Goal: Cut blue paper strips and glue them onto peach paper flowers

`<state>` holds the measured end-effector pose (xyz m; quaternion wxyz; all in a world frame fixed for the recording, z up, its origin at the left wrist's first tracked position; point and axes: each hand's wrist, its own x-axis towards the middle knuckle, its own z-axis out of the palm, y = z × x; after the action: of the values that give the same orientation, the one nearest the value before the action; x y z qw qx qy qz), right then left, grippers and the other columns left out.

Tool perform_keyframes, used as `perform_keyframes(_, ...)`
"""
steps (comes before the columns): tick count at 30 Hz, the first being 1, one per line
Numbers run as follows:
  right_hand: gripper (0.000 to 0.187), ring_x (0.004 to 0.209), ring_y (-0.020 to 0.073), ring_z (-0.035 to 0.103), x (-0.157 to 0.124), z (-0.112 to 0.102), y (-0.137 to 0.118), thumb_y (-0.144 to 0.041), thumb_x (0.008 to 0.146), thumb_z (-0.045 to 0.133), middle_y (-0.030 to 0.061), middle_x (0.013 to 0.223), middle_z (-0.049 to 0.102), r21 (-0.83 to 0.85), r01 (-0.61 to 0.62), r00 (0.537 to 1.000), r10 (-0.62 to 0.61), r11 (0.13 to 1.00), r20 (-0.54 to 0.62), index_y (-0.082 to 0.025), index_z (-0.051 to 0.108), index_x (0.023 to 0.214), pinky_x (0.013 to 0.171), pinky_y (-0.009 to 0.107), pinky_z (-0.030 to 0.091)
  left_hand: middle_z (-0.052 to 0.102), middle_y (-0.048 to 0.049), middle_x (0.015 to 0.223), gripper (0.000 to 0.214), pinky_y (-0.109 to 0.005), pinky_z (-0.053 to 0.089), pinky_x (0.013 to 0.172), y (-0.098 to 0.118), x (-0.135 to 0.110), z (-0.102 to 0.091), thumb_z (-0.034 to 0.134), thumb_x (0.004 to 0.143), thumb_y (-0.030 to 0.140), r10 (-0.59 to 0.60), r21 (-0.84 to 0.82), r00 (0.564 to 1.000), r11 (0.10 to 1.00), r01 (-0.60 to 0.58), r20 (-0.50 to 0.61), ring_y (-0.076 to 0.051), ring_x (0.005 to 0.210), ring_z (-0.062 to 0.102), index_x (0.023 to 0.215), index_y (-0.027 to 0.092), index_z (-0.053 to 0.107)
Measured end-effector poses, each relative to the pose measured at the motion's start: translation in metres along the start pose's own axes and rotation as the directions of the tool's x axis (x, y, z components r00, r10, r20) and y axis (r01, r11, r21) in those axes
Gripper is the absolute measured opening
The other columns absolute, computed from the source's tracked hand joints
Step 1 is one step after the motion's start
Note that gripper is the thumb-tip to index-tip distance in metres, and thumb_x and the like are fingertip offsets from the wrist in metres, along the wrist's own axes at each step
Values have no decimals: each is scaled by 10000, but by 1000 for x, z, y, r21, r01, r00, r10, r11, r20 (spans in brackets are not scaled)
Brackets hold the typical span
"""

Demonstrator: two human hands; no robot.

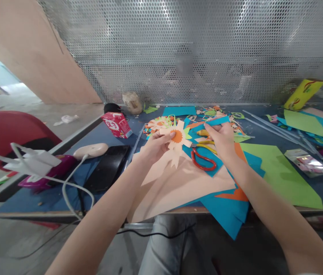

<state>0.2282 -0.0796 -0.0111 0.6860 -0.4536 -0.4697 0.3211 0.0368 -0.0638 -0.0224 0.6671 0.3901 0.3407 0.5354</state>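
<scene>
My left hand (156,147) pinches a peach paper flower (182,134) with an orange scalloped centre; its thumb lies on the centre's edge. Light green pointed leaves stick out behind the petals. Closed on a strip of blue paper (220,121), my right hand (221,139) is to the right of the flower. Scissors (204,168) with red and yellow handles lie below, between my hands, on stacked peach paper (161,194) and blue sheets. A yellow-orange object (203,133), partly covered, sits beside my right fingers. Another peach flower (158,123) lies behind my left hand.
A red box (117,125), a black phone (107,168) and a white charger with cables (32,162) are on the left. On the right are green paper (281,172), clear glue sticks (276,128) and a yellow box (304,94). A perforated metal panel (138,49) stands behind the table.
</scene>
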Motion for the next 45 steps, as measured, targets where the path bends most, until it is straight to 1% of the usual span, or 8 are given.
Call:
perform_keyframes(5,320,597,177,649,-9,2,-6,-392,615,692,-30,627,641,46,-30,993,24,998,117,-217,511,812,510,299,541,669,-15,674,229,-243,496,539,-1,-2,2,785,517,224,1,2,999,1000,-1,32,-124,586,614,672,154,632)
perform_keyframes(9,277,536,166,631,-13,3,-9,-418,626,692,-14,588,628,10,-38,986,36,999,160,-203,552,731,464,284,533,667,-10,655,238,-233,485,538,-3,-4,5,790,513,236,37,-3,997,999,-37,68,-117,569,605,671,157,630)
perform_keyframes(12,278,509,159,623,-13,3,-8,-428,628,692,-6,587,627,0,-51,985,51,999,163,-198,551,695,443,276,526,665,-5,656,254,-240,486,560,-4,-5,8,794,504,237,48,10,997,999,-49,63,-119,583,607,674,160,621)
perform_keyframes(18,350,565,152,644,-14,4,-7,-420,598,720,-10,655,656,38,-53,991,48,998,126,-200,537,799,528,284,554,639,24,659,274,-214,460,566,-5,-6,9,787,510,223,46,25,998,999,-47,30,-84,583,587,667,159,571)
perform_keyframes(26,360,593,148,637,-15,4,-9,-448,610,707,-10,688,637,45,-59,984,50,997,173,-205,520,798,558,301,554,635,39,694,351,-171,408,497,-3,-7,11,791,489,205,36,53,999,998,-35,-13,-76,599,591,688,168,504)
perform_keyframes(37,252,830,158,643,-16,5,-12,-374,677,667,2,841,646,4,62,974,-62,998,216,-228,495,789,711,317,543,648,30,691,352,-181,411,476,-4,-5,9,799,476,212,68,54,997,996,-66,-34,-85,584,597,692,168,524)
perform_keyframes(40,244,854,158,632,-17,5,-15,-351,664,677,3,824,647,-52,76,971,-62,996,230,-224,501,775,692,291,533,661,19,717,353,-188,428,496,-5,-6,10,802,476,216,63,53,998,997,-62,-27,-96,612,616,700,168,533)
perform_keyframes(45,266,635,118,591,-15,5,-13,-418,684,647,-7,719,608,-90,7,964,17,996,264,-209,516,785,542,249,486,665,15,724,351,-183,429,506,-6,-6,9,801,486,215,65,75,998,995,-65,-6,-96,619,618,719,169,543)
